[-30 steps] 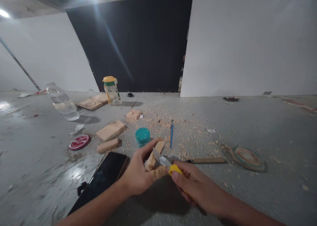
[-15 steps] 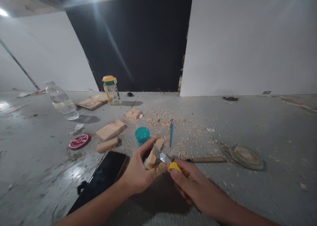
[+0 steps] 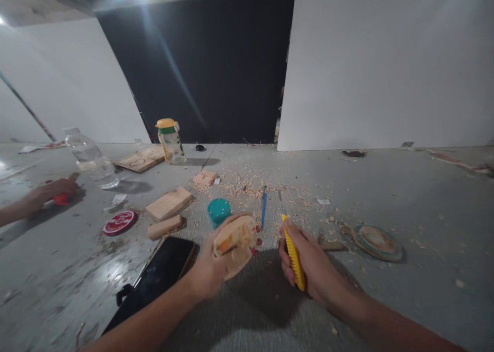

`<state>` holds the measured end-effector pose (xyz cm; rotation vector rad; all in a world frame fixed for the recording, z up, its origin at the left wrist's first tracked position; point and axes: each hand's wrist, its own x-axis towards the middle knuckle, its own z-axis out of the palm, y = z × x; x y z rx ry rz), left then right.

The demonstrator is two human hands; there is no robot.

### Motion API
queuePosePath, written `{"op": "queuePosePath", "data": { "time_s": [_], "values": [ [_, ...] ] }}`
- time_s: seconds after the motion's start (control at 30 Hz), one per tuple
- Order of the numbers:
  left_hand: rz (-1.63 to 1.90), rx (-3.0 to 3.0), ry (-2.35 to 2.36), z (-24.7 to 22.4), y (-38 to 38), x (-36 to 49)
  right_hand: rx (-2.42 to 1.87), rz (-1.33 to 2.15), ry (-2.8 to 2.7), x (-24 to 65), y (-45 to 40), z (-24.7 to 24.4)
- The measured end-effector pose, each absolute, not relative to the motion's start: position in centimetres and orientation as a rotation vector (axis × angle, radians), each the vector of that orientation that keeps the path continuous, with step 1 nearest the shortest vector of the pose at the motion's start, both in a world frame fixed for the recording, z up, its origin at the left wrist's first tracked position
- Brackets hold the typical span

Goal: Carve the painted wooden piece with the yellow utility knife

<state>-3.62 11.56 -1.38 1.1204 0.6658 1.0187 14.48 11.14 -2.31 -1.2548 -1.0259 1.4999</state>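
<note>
A pale carved wood piece (image 3: 236, 251) with an orange-toned hollow in its face is gripped in my left hand (image 3: 206, 269). My right hand (image 3: 309, 262) is wrapped round the yellow handle of a utility knife (image 3: 295, 257), its blade pointing up and away, apart from the wood. Just beyond my left hand stands a teal round container (image 3: 218, 212). A blue thin stick, perhaps a pencil or brush, (image 3: 264, 208) lies between the hands, farther off. Partly hidden behind my right hand is a wooden handle (image 3: 332, 246).
Shavings cover the grey floor ahead. Wood blocks (image 3: 169, 204), a red round lid (image 3: 120, 222) and a phone (image 3: 162, 272) lie left. Behind them stand a clear bottle (image 3: 92, 161) and a yellow-lidded bottle (image 3: 172, 143). Another person's hand (image 3: 50, 195) holds something red. A round disc (image 3: 377, 242) lies right.
The knife has come off the wood and moved right, its blade now pointing away. My left hand has turned the wood's hollowed face towards me. Another person's hand has appeared at left.
</note>
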Motion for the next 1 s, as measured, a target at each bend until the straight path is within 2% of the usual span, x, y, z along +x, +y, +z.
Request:
{"op": "queuePosePath", "data": {
  "time_s": [0.23,0.6,0.87,1.0],
  "values": [
    [0.901,0.931,0.653,-1.5,12.3,-3.5,-1.317,1.457,-1.353,14.5,10.2,-2.2],
    [0.745,0.655,0.432,-1.5,13.0,-4.7,-1.217,1.318,-1.405,15.7,11.3,-1.5],
    [1.053,0.767,0.709,-1.7,13.1,-4.1,-1.135,1.439,-1.436,15.6,11.0,-1.4],
    [1.019,0.768,0.733,-1.6,13.2,-4.2,-1.249,1.369,-1.506,15.3,11.0,-1.7]
  ]
}}
